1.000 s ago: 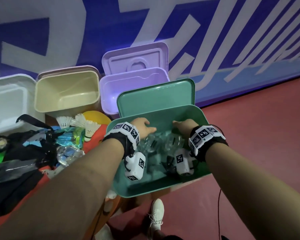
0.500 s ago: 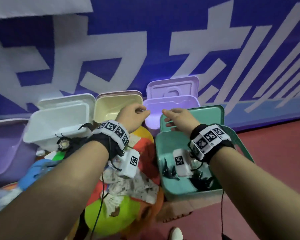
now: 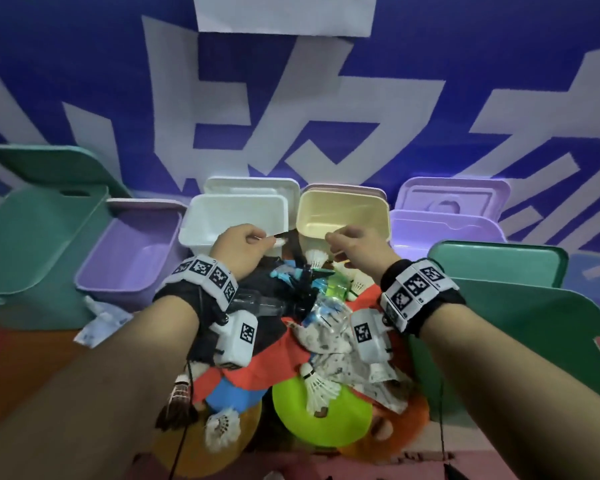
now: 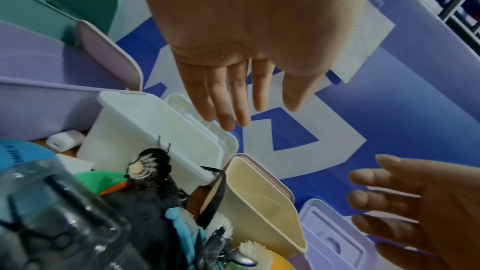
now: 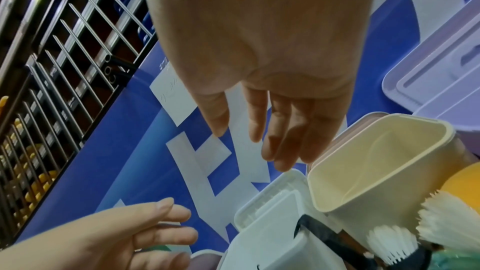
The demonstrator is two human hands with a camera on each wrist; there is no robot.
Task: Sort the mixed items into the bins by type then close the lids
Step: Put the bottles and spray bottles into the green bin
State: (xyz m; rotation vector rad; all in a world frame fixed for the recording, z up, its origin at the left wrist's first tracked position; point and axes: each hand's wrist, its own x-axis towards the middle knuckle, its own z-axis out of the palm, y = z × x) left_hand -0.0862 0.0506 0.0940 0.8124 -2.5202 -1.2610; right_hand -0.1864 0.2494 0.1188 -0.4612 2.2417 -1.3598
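Six open bins are ranged behind the mixed pile (image 3: 302, 327), green bin (image 3: 32, 244) outermost leftward. Left hand (image 3: 238, 251) and right hand (image 3: 355, 249) are held above the pile's far edge, each grip relaxed, fingers extended, nothing held.

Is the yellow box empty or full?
Empty. The yellow box stands open with its lid back, and only its bare inside shows.

Bins (image 3: 343, 213) — smooth matt plastic.
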